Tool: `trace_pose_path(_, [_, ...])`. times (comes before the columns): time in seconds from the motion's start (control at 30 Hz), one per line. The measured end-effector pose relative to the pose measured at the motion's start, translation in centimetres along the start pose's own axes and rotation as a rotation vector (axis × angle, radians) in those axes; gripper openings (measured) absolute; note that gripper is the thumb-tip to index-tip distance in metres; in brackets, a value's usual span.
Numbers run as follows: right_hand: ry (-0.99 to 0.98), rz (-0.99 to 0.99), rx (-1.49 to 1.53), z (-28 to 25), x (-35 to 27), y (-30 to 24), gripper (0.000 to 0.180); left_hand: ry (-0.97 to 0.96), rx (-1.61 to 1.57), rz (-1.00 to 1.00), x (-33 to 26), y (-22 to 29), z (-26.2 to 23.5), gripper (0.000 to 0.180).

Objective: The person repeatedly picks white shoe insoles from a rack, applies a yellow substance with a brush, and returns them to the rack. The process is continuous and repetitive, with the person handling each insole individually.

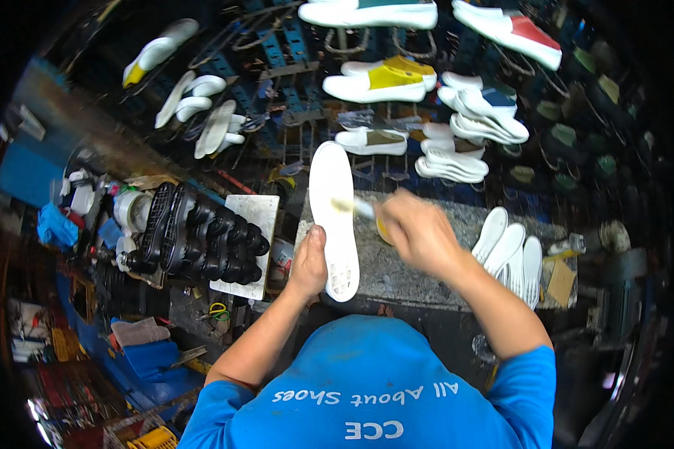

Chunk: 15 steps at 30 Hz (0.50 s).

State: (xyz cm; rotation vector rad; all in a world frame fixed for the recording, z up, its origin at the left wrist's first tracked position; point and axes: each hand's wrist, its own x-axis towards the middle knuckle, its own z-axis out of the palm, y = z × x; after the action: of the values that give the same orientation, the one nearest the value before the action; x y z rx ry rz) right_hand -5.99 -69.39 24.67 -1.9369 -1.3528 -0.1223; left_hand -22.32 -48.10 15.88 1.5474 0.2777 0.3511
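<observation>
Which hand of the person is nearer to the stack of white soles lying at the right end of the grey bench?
The right hand. It holds a brush beside the stack of white soles. The left hand is farther away, gripping the single white sole.

This is a shoe-making workshop. White shoe soles [449, 161] lie stacked on dark metal racks [292, 71], beside half-finished shoes [374, 82] with coloured uppers. A row of black shoe moulds [202, 236] stands at the left, and the stone-topped surface [412, 269] sits amid cluttered tools and rags.
</observation>
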Motion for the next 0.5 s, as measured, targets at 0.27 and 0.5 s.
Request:
trace_pose_path(0.27, [-0.368, 0.139, -0.110, 6.1, -1.5, -0.3, 0.029, 0.158, -0.039, -0.001, 7.7, -3.7, -5.0, 0.069])
trace_pose_path(0.5, [-0.416, 0.973, 0.580, 10.7, -0.6, 6.8, 0.028, 0.245, 0.203, 0.246, 5.8, -14.5, -5.0, 0.047])
